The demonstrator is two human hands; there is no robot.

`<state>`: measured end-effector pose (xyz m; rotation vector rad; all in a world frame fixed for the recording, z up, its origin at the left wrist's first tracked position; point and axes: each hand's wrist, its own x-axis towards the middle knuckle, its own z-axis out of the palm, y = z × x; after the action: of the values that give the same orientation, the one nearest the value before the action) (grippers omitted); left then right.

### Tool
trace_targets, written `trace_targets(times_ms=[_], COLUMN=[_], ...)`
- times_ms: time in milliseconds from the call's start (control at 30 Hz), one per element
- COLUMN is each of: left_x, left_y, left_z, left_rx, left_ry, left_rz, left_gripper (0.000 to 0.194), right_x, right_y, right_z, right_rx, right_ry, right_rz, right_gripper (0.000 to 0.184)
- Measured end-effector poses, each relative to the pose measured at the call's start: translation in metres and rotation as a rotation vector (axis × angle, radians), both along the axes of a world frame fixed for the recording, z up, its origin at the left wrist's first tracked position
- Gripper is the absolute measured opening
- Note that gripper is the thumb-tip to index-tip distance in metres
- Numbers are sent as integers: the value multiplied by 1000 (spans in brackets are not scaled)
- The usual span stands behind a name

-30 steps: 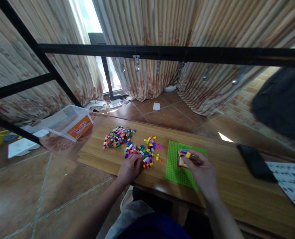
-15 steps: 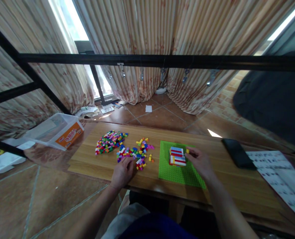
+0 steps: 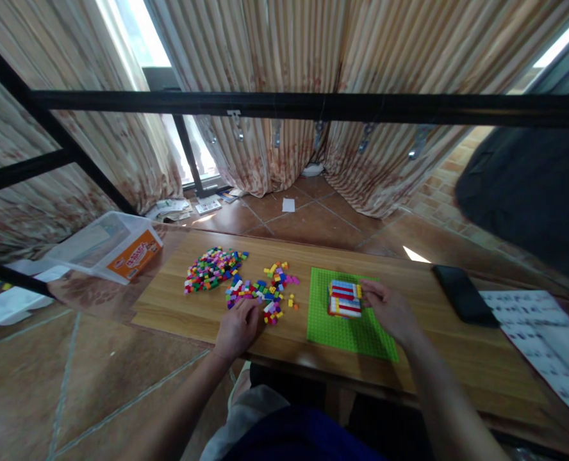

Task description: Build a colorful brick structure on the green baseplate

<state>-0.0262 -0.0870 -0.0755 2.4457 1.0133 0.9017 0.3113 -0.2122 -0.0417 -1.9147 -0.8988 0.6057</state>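
Right hand (image 3: 389,310) moved off build (image 3: 345,303), curled, touching yellow brick (image 3: 359,291)

We count one left hand (image 3: 238,325), one right hand (image 3: 391,312), one green baseplate (image 3: 356,338), one brick build (image 3: 345,292) on it, two brick clusters (image 3: 212,269) and one clear box (image 3: 129,257) left of it, one black slab (image 3: 464,294) and one printed sheet (image 3: 539,339) right of it.

Bare left hand (image 3: 239,325) at 7 o'clock from view centre, back up, fingers curled; bare left forearm (image 3: 188,402) angles toward 1–2. Bare right hand (image 3: 391,312) at 4, fingers bent, tips toward 10; bare right forearm (image 3: 442,383) aims at 11. Finger closure unclear.
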Motion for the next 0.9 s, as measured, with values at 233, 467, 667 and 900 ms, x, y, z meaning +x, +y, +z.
trace_targets(times_ms=[233,467,667,900], left_x=[0,-1,-1,0], left_y=[-1,0,-1,-1], left_z=[0,-4,-2,-2], left_rx=[19,26,28,44], left_ry=[-15,0,6,3], left_rz=[1,-1,-4,3], left_gripper=[15,15,16,16], right_x=[1,-2,-6,-15], right_y=[1,3,6,9], right_z=[5,5,-4,-18], right_rx=[-78,-52,42,123], right_ry=[-151,-269,-96,194], right_rz=[52,-23,-131,-151], right_gripper=[43,39,37,49])
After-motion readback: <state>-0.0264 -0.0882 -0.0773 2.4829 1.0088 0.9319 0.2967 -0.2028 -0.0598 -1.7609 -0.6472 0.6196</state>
